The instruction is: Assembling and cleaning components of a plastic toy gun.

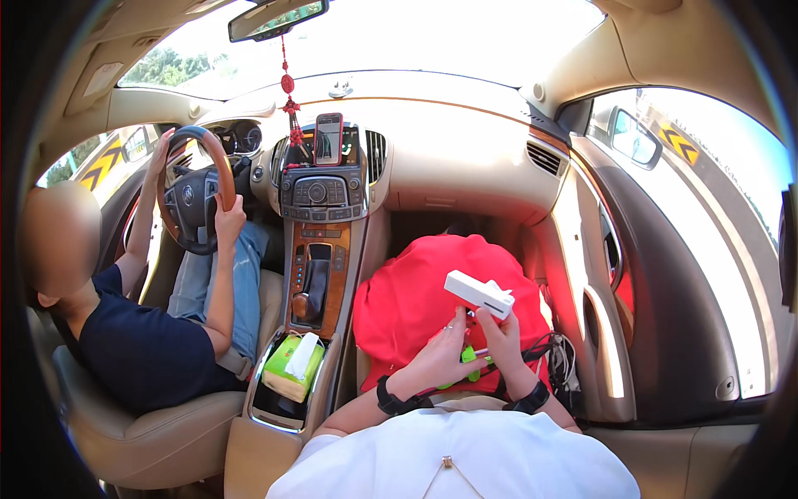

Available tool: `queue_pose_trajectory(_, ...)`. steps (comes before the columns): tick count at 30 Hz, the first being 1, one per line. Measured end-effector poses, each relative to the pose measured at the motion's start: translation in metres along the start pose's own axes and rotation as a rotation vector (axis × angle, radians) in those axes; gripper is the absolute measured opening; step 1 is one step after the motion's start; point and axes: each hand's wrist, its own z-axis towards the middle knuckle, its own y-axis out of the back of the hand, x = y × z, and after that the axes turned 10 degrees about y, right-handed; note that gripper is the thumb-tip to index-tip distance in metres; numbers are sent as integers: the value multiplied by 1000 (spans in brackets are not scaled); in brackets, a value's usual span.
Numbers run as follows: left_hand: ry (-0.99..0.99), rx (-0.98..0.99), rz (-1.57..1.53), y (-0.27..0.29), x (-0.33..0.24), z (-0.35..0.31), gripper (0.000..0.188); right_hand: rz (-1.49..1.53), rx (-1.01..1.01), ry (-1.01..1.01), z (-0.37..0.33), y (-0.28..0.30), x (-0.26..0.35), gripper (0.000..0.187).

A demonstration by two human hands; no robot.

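A slim white rectangular box-like device (480,293) is held up in front of me, tilted, with a dark slot on its near end and a small white piece at its right corner. My left hand (445,356) is closed, its fingertips against the device's underside. From the right, my right hand (504,341) pinches the near end of it. Bright green pieces (472,366) show between and below my hands; their kind I cannot make out. Beneath lies a big red fabric bundle (416,287) across my lap.
A person (141,333) in the left seat holds the steering wheel (199,191). Between the seats are a gear lever (307,303) and a green tissue pack (291,368). A phone (328,139) is mounted at the dashboard. Dark cords (562,366) lie by the door (594,333).
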Motion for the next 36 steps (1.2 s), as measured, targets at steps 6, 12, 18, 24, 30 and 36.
queue_pose_trajectory(6, -59, -213, -277, 22, 2, 26, 55, -115, 7, 41, 31, 45, -2, 27)
queue_pose_trajectory(12, -34, -79, -476, 22, 2, 54, 57, -61, 369, -70, 53, 67, 9, 28)
queue_pose_trajectory(18, 70, 15, -721, 13, -6, 56, 38, 27, 420, -66, 54, 67, 0, 38)
queue_pose_trajectory(24, 8, -242, -783, 1, -9, 50, 38, 77, 10, -24, 39, 62, -24, 25)
queue_pose_trajectory(30, -189, -245, -501, -6, 5, 39, 44, 373, -120, -525, 35, 39, 2, 47)
queue_pose_trajectory(36, -244, -109, -445, 29, 15, 27, 43, 724, 244, -868, 24, 45, -9, 37)
